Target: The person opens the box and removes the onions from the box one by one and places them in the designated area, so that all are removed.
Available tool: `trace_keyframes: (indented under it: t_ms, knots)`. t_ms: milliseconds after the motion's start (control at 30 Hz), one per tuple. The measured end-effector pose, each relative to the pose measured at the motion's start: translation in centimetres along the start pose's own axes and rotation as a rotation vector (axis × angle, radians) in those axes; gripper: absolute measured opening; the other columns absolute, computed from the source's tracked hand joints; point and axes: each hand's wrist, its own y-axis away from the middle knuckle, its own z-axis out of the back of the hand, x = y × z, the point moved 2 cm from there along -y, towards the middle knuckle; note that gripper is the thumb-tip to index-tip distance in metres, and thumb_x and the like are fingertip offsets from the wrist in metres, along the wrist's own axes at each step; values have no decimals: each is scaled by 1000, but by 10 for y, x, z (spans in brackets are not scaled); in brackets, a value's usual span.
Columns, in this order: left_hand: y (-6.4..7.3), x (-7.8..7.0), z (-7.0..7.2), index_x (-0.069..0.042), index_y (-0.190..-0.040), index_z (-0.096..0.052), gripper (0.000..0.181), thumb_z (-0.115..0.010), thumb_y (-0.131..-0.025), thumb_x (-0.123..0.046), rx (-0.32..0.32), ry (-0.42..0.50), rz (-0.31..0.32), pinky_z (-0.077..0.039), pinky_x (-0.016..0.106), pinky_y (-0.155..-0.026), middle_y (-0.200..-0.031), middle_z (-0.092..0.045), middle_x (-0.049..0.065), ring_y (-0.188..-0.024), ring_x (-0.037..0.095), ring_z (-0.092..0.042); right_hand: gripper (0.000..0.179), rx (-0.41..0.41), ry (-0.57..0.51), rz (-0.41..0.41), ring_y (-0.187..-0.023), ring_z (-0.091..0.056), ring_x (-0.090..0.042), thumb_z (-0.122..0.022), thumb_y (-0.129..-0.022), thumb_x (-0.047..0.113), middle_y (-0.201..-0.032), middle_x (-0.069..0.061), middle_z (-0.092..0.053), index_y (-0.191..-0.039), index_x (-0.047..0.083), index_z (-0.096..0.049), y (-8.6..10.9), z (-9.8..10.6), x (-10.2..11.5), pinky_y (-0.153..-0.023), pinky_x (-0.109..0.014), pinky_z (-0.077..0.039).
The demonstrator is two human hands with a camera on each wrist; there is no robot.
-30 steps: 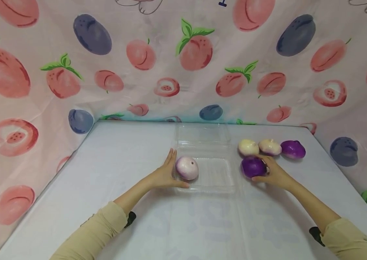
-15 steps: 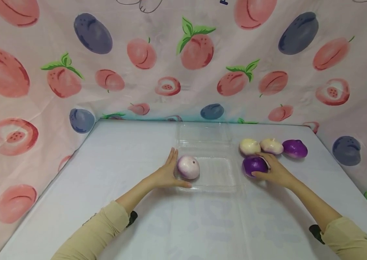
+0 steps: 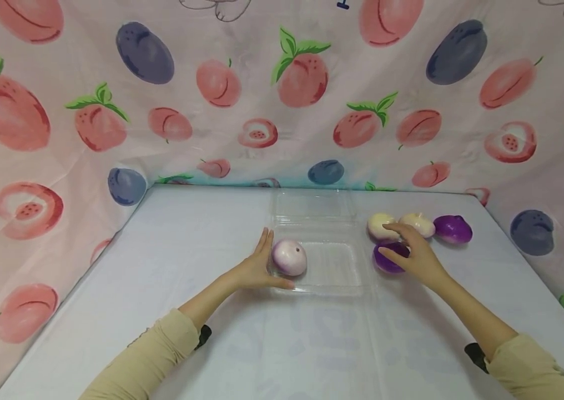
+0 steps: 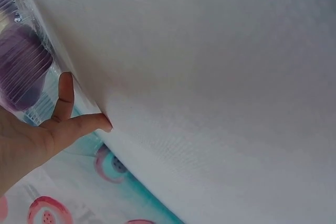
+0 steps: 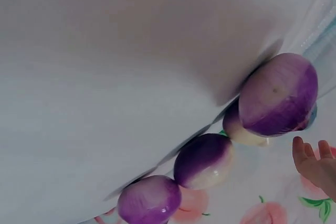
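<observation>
A clear plastic clamshell box (image 3: 332,265) lies with its lid (image 3: 314,204) folded back on the table. One whitish-purple onion (image 3: 289,258) sits in its left half. My left hand (image 3: 254,270) rests against the box's left end, fingers straight along the side and thumb at the front edge. My right hand (image 3: 421,260) is over a deep purple onion (image 3: 385,265), its fingers spread. In the right wrist view that onion (image 5: 278,95) stands on the table, with a gap between it and the fingertips (image 5: 298,148).
Behind the purple onion are a pale yellow onion (image 3: 379,226), a cream onion (image 3: 418,225) and another purple onion (image 3: 453,229), in a row. A fruit-print cloth (image 3: 257,83) hangs behind the white table (image 3: 202,222) and along its sides.
My right hand has let go of the deep purple onion and lifted, its fingers opening wider. The onion stays at its place. My left hand stays against the box.
</observation>
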Motion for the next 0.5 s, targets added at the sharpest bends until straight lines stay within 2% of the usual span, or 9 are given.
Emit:
trace_keyframes:
  t_ms: [67,133,200,300,433,500]
  knots:
    - [0,0,0,-5,-150,12,137,-75,-63,-65,3,3,0,-21,53,-114,-156,22,13,-145,36,2,46,-15,-8,11,-110,-47,1,-71,-81,5,-122,-21,-57,-123,-2,-54,0,-2,4,-81,-12,-41]
    - [0,0,0,-4,-150,12,138,-75,-63,-66,1,7,-2,-21,54,-114,-156,22,14,-145,36,3,46,-17,-19,24,-108,-40,13,-71,-81,4,-122,-20,-57,-123,-1,-54,0,-4,8,-83,-8,-38]
    - [1,0,0,-5,-149,13,138,-75,-63,-66,6,9,2,-20,53,-114,-156,23,13,-145,35,4,47,-19,-19,41,-109,-39,15,-71,-80,2,-122,-20,-57,-123,-1,-54,-1,-6,11,-85,-8,-38]
    - [1,0,-1,-4,-149,13,138,-76,-63,-64,4,12,1,-20,54,-114,-156,23,14,-145,36,4,47,-11,0,70,-111,-49,-3,-71,-78,-1,-122,-20,-57,-122,-2,-54,-2,-10,18,-86,-15,-43]
    - [0,0,-1,-4,-150,13,138,-76,-62,-64,0,21,6,-20,54,-114,-156,23,14,-145,36,3,46,41,28,109,-111,-52,-31,-70,-80,0,-122,-21,-57,-122,-4,-53,-3,-17,29,-86,-41,-49]
    - [-1,0,-1,-5,-149,14,139,-77,-62,-64,1,24,9,-19,53,-114,-156,23,13,-145,35,4,45,71,37,124,-113,-52,-34,-70,-81,2,-122,-20,-57,-122,-3,-53,-5,-19,33,-87,-49,-47]
